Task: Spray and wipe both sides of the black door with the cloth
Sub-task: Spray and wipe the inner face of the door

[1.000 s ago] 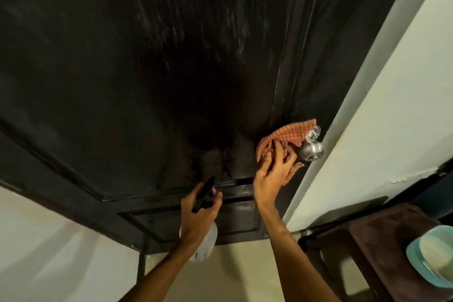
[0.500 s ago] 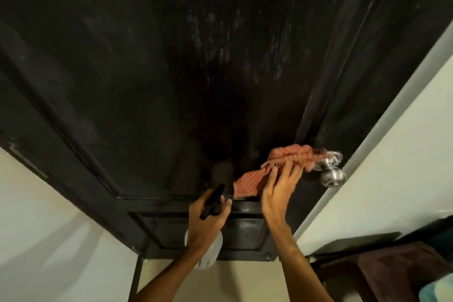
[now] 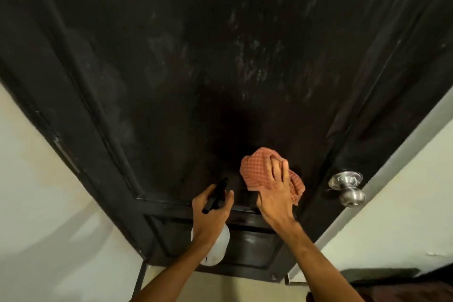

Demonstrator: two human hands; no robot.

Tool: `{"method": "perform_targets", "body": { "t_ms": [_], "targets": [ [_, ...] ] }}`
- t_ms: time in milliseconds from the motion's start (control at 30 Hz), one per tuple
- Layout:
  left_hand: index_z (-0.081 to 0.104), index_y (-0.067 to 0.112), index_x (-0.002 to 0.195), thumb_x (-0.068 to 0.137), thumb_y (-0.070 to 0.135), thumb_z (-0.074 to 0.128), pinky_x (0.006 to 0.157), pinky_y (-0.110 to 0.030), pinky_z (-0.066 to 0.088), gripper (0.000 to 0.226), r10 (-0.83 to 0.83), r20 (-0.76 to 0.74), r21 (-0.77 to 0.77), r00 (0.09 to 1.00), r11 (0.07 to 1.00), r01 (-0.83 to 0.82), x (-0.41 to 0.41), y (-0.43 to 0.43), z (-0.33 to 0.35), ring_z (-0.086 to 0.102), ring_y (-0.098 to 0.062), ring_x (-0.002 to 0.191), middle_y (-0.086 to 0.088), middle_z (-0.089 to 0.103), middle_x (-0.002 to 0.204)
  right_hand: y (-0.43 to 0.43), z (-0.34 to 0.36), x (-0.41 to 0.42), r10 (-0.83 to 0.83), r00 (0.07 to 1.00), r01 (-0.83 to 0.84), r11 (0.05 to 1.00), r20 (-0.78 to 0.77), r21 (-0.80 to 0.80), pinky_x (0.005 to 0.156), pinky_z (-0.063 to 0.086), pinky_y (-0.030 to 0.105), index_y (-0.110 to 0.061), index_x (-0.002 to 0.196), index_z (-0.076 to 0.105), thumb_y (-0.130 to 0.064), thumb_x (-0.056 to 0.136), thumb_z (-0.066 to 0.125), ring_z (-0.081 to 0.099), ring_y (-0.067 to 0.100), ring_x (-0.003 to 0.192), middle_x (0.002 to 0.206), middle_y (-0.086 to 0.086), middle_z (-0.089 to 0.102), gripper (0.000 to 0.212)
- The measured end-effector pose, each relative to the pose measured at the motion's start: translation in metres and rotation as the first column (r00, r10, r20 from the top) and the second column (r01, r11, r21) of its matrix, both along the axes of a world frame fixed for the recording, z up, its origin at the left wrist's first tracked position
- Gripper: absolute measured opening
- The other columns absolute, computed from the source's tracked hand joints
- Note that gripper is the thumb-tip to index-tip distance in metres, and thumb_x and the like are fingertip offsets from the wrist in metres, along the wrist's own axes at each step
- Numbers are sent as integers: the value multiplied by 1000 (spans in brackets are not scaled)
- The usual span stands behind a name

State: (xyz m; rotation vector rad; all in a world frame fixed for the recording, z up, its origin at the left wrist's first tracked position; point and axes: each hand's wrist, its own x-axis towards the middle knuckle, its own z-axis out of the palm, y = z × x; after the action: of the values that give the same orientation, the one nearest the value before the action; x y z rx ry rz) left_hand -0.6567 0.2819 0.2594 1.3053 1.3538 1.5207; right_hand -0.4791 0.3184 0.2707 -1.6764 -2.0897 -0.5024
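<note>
Fingers (image 3: pixel 279 174) of the right hand (image 3: pixel 274 193) lie nearly straight, pressing an orange checked cloth (image 3: pixel 257 171) flat against the black door (image 3: pixel 196 68). Left of them, the left hand (image 3: pixel 210 213) curls around a spray bottle (image 3: pixel 215 247), its black trigger head just beside the cloth. Both forearms reach up from below. Half a second earlier the cloth was touching the steel knob (image 3: pixel 348 189); it now sits well left of it on the lower panel.

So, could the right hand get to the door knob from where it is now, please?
Probably yes: the right hand presses the cloth flat on the black door, and only bare door lies between it and the knob to its right.
</note>
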Motion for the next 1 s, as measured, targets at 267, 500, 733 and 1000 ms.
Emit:
{"method": "perform_targets", "body": {
  "t_ms": [267, 500, 733, 1000],
  "targets": [
    [71, 30, 89, 87, 6, 81, 82, -19, 57, 26, 186, 105, -159, 977, 973, -168, -55, -16, -32, 71, 6, 83, 26, 74, 81, 31, 52, -46, 212, 975, -220, 934, 58, 282, 128, -1, 46, 0, 150, 37, -13, 84, 44, 21, 36, 150, 160, 16, 24, 67],
    [73, 34, 102, 89, 11, 82, 76, -11, 54, 28, 299, 73, -170, 951, 944, -284, -113, -31, -65, 72, -2, 86, 15, 77, 87, 41, -5, -88, 427, 300, -263, 897, 853, -356, 106, -36, 57, -7, 161, 16, -30, 101, 52, -3, 39, 156, 169, 18, -5, 74],
    [72, 30, 107, 90, 10, 79, 76, -11, 56, 27, 382, 184, -286, 906, 902, -323, -150, -33, -89, 72, 1, 93, 18, 78, 90, 55, -47, -149, 493, 300, -336, 856, 816, -394, 118, -27, 50, -8, 159, -5, -32, 104, 43, 5, 29, 157, 170, 11, 2, 76],
    [74, 25, 108, 89, 10, 80, 84, -28, 60, 24, 487, 169, -314, 857, 851, -422, -204, -26, -127, 74, -9, 94, 11, 78, 93, 100, -65, -256, 564, 63, -420, 764, 824, -491, 125, -2, 58, -4, 160, 17, -55, 94, 55, 5, 44, 154, 166, 24, 11, 92]
  ]
}}
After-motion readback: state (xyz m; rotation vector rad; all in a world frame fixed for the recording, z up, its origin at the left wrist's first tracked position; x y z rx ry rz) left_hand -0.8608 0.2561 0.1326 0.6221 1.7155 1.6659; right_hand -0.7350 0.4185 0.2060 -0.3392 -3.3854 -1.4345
